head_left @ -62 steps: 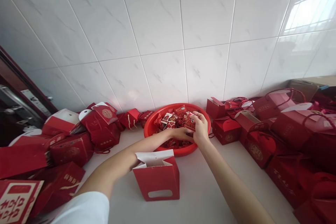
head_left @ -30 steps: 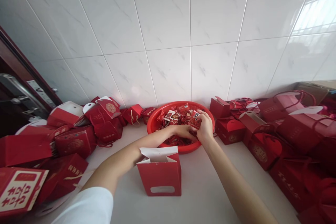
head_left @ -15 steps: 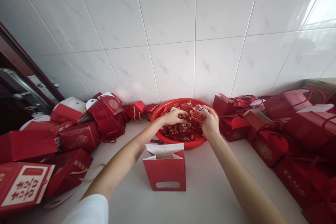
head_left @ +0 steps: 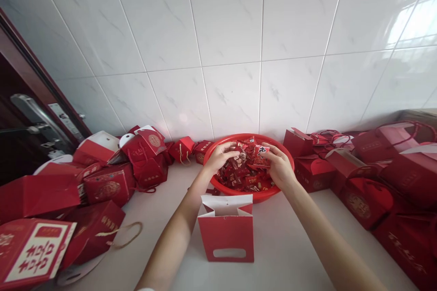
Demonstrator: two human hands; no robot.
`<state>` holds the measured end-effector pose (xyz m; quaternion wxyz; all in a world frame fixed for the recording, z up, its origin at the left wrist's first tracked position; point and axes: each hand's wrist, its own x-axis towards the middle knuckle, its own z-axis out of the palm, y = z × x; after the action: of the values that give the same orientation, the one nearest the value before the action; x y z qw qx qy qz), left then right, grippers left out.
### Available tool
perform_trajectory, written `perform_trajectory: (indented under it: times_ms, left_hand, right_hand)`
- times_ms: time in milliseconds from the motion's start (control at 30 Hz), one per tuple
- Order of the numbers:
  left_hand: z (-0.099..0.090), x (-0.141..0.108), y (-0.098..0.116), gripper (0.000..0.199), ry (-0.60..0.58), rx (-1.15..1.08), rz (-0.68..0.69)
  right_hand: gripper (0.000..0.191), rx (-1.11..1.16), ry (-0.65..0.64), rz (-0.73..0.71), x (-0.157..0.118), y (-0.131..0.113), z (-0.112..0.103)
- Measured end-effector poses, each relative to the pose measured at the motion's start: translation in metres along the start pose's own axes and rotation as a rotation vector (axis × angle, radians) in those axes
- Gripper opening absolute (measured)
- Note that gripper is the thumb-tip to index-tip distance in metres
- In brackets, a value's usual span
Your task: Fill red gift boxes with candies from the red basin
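Note:
My right hand [head_left: 282, 166] grips a small red packet [head_left: 260, 157] with black-and-white lettering, over the right side of a red plastic basket [head_left: 262, 197]. Closed at the fingertips, my left hand [head_left: 221, 156] pinches a red wrapped candy [head_left: 241, 156] with pale lettering above the basket's left side. Several red wrapped candies [head_left: 249, 181] fill the basket below both hands. In front of it stands a red paper gift box [head_left: 226, 236], upright, its white-lined top open and a pale oval window low on its front. Neither hand touches this box.
Red gift boxes [head_left: 108, 187] are heaped on the left, some with rope handles. More red boxes [head_left: 362, 200] crowd the right side. A tiled wall [head_left: 232, 100] rises behind the white tabletop [head_left: 170, 209]. A dark door with a metal handle [head_left: 32, 109] is at far left.
My left hand has gone from loosely spread fingers over the candies to pinching one. The right hand still holds its packet. The view has shifted slightly, so everything sits lower and further right.

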<state>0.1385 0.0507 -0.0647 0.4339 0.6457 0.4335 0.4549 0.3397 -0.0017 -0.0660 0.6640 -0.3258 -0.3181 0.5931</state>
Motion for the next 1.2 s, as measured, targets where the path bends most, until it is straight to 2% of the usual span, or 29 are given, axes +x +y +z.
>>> perform_trajectory:
  times_ms: [233,333,467,700,833,1000,1200]
  left_hand:
    - [0.0,-0.001,-0.002,0.04,-0.017,-0.044,0.02]
    - [0.0,0.0,-0.004,0.037,-0.018,-0.049,0.042]
    - [0.0,0.0,-0.005,0.044,-0.059,-0.073,0.049]
    - [0.0,-0.007,0.002,0.052,-0.141,-0.084,0.061]
    - [0.001,-0.007,0.003,0.046,-0.162,-0.052,0.058]
    - [0.001,-0.008,0.005,0.025,-0.22,-0.005,0.066]
    - [0.0,-0.01,0.01,0.034,-0.221,0.021,0.146]
  right_hand:
    - [0.03,-0.132,-0.13,0.028,-0.004,0.0,0.001]
    - [0.03,-0.152,-0.172,0.051,-0.006,0.0,0.002]
    - [0.033,-0.174,-0.2,0.08,-0.006,0.0,0.002]
    - [0.037,-0.205,-0.137,0.043,-0.005,0.002,0.001]
    - [0.04,-0.188,-0.096,0.013,-0.004,0.003,-0.001]
    - [0.04,-0.182,-0.115,0.005,-0.005,0.001,-0.001]
    - [0.04,-0.158,-0.149,0.04,-0.007,-0.001,0.002]
